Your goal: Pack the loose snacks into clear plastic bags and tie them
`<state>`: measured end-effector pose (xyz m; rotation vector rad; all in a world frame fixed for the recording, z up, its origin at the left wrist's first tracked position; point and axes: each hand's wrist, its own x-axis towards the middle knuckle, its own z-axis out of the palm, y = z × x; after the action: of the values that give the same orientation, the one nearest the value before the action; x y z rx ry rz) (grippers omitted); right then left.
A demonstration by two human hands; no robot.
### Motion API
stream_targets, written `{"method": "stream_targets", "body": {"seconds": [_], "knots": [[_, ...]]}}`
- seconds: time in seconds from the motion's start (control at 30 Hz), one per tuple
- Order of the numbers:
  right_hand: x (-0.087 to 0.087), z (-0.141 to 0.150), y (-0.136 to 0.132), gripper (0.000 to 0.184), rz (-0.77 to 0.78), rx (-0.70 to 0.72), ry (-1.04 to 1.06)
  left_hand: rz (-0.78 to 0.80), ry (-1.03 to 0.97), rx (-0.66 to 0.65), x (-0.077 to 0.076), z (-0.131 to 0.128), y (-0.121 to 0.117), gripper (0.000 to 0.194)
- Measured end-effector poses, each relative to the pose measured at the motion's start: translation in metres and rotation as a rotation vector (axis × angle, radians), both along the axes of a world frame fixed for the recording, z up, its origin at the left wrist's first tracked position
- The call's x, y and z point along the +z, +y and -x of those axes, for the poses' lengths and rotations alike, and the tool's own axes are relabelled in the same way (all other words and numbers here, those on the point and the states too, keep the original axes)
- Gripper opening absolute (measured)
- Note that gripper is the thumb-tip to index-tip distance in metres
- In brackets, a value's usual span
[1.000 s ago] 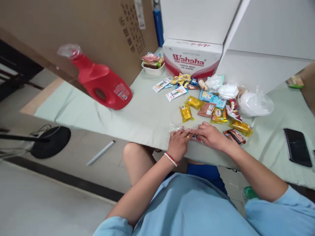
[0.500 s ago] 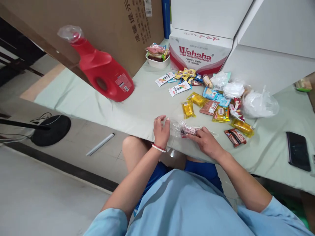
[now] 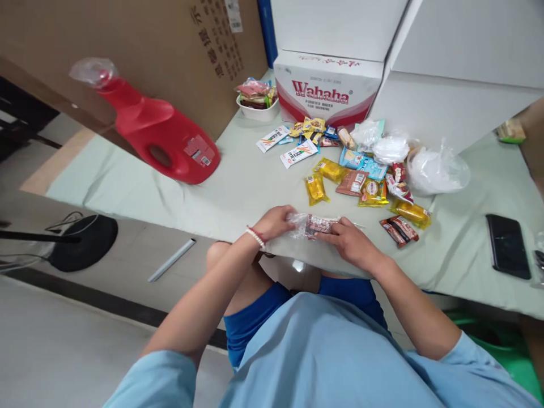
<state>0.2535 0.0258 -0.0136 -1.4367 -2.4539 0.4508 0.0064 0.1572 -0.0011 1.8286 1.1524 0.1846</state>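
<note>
A clear plastic bag lies at the table's front edge with a dark red-brown wrapped snack inside it. My left hand pinches the bag's left end between thumb and fingers. On the right, my right hand has its fingers closed on the snack's right end through the plastic. Just beyond lie yellow-wrapped snacks, a brown packet and a red-and-black packet.
Behind the snacks stand a Wahaha carton and white plastic bags. A red jug is at the left, near a white bowl of snacks. A phone lies at the right.
My left hand has turned and lowered, closing on the bag's left end, where its fingers were raised before. The snack shows flatter under the plastic. The whole view has shifted slightly.
</note>
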Motion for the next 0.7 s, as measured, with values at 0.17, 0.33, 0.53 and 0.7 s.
{"method": "stream_targets", "body": {"seconds": [0.17,0.33,0.53,0.7], "knots": [[-0.009,-0.004,0.007,0.046,0.018,0.034,0.124,0.085,-0.274,0.342,0.004,0.015,-0.036,0.03],[-0.008,0.003,0.01,0.039,-0.012,0.034,0.158,-0.022,-0.282,0.263,0.012,-0.04,-0.07,0.015],[-0.001,-0.011,-0.017,0.035,0.069,-0.015,0.185,-0.573,0.156,-0.099,0.012,-0.075,-0.09,0.034],[0.002,-0.055,-0.051,0.036,0.232,-0.231,0.239,-0.688,0.303,-0.186,0.007,-0.07,-0.095,0.045]]}}
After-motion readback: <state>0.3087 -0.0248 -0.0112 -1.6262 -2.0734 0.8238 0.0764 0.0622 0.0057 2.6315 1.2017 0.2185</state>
